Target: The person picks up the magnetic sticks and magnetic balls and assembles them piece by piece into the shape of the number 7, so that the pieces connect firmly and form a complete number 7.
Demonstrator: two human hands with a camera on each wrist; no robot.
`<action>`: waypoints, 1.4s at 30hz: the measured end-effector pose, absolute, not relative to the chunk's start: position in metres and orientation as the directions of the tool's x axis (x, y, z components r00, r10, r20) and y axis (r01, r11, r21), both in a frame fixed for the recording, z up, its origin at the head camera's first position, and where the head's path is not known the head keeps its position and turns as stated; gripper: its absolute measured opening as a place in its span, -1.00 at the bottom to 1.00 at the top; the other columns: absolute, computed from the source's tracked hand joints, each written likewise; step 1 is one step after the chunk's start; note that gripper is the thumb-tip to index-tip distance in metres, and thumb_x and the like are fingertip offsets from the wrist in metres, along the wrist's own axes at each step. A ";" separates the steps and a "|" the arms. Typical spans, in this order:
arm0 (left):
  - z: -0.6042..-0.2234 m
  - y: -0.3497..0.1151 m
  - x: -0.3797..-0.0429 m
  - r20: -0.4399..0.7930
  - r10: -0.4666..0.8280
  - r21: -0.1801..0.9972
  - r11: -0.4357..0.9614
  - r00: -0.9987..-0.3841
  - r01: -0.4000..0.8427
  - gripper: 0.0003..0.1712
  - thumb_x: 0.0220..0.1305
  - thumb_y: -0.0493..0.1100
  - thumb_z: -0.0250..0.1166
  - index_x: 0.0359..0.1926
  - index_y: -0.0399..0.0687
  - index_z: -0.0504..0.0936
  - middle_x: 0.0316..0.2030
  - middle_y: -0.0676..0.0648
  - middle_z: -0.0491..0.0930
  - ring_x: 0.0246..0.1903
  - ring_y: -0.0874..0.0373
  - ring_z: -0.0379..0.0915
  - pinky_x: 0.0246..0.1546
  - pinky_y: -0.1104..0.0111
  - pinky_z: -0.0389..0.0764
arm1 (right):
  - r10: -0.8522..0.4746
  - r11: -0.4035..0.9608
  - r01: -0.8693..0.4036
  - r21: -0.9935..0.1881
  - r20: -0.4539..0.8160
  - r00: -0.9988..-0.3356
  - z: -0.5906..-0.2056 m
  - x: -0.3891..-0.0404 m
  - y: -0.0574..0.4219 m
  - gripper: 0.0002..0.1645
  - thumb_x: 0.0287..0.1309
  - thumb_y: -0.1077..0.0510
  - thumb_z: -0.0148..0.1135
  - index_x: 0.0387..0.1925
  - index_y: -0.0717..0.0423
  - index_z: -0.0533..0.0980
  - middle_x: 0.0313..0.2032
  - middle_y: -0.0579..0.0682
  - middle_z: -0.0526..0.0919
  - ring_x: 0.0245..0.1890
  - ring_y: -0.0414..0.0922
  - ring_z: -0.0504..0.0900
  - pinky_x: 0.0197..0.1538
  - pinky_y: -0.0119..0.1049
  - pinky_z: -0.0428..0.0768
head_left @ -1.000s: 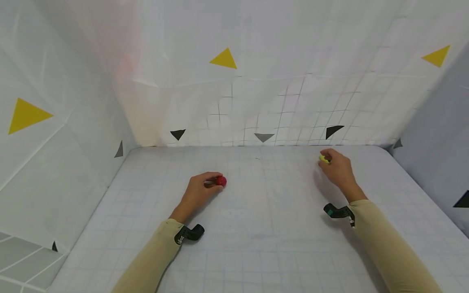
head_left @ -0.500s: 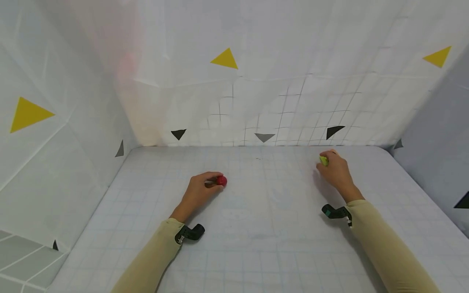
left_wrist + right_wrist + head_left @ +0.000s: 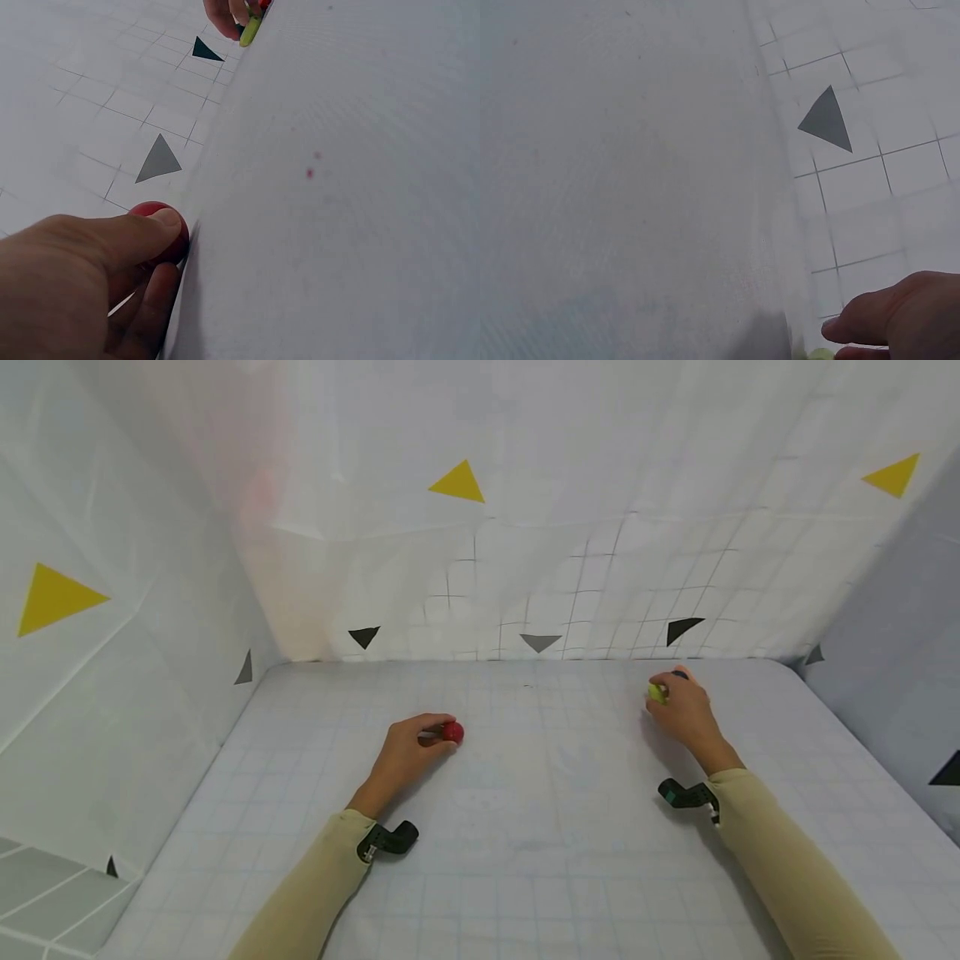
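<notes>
A small glossy red ball (image 3: pixel 453 732) is on the white table, pinched between the thumb and fingers of my left hand (image 3: pixel 401 756). The left wrist view shows the thumb over the red ball (image 3: pixel 176 238). At the far right, near the back edge, my right hand (image 3: pixel 686 710) pinches a small yellow-green piece (image 3: pixel 656 693). It looks rounded and elongated in the left wrist view (image 3: pixel 250 31); its kind is unclear. Just behind the right hand's knuckles, an orange thing (image 3: pixel 692 675) with a dark blue part shows, mostly hidden. Only a sliver of yellow-green appears in the right wrist view.
The white table (image 3: pixel 525 827) has a faint grid. A white back wall (image 3: pixel 562 552) with yellow, black and grey triangles rises at its far edge, with sheet walls at left and right. Black camera mounts (image 3: pixel 390 839) sit on both wrists.
My right hand has shifted slightly left and nearer with the yellow-green piece, and more of the orange and dark blue thing shows behind it. My left hand and the red ball have stayed put.
</notes>
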State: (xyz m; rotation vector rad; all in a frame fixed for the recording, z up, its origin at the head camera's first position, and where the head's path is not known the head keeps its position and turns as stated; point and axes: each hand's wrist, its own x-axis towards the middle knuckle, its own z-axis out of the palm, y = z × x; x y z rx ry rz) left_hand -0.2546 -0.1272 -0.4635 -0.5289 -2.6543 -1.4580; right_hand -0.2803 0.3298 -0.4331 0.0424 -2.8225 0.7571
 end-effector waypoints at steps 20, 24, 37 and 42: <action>-0.464 -0.128 -0.254 0.242 0.277 0.803 0.481 -0.930 0.352 -0.52 0.21 -0.27 0.56 0.16 -0.06 0.73 0.00 -0.04 0.72 -0.07 0.10 0.67 0.02 0.21 0.66 | -0.048 0.902 -0.098 -0.420 0.128 -0.991 -0.431 -0.283 0.339 -0.51 0.18 0.31 0.38 0.09 0.55 0.57 -0.06 0.44 0.67 -0.18 0.26 0.61 -0.04 0.23 0.49; -0.466 -0.128 -0.255 0.244 0.270 0.804 0.481 -0.932 0.350 -0.53 0.21 -0.26 0.56 0.16 -0.06 0.74 0.00 -0.03 0.72 -0.09 0.11 0.67 0.01 0.23 0.66 | -0.037 0.900 -0.096 -0.425 0.146 -0.989 -0.434 -0.285 0.338 -0.52 0.23 0.19 0.47 0.05 0.50 0.63 -0.09 0.42 0.68 0.00 0.34 0.57 0.07 0.28 0.47; -0.465 -0.129 -0.256 0.259 0.277 0.800 0.475 -0.925 0.366 -0.51 0.20 -0.26 0.57 0.17 -0.07 0.73 0.00 -0.04 0.72 -0.07 0.10 0.68 0.01 0.23 0.67 | -0.112 0.930 -0.155 -0.332 0.144 -0.983 -0.434 -0.285 0.339 -0.64 0.24 0.31 0.43 0.03 0.45 0.65 -0.07 0.37 0.68 -0.02 0.29 0.53 0.05 0.25 0.49; -0.465 -0.129 -0.255 0.262 0.284 0.797 0.474 -0.922 0.373 -0.51 0.20 -0.26 0.57 0.18 -0.08 0.73 0.00 -0.05 0.72 -0.06 0.10 0.67 0.01 0.22 0.67 | -0.088 0.929 -0.143 -0.341 0.171 -0.981 -0.436 -0.283 0.340 -0.67 0.24 0.30 0.43 -0.01 0.43 0.67 -0.08 0.36 0.69 -0.05 0.27 0.58 0.02 0.23 0.52</action>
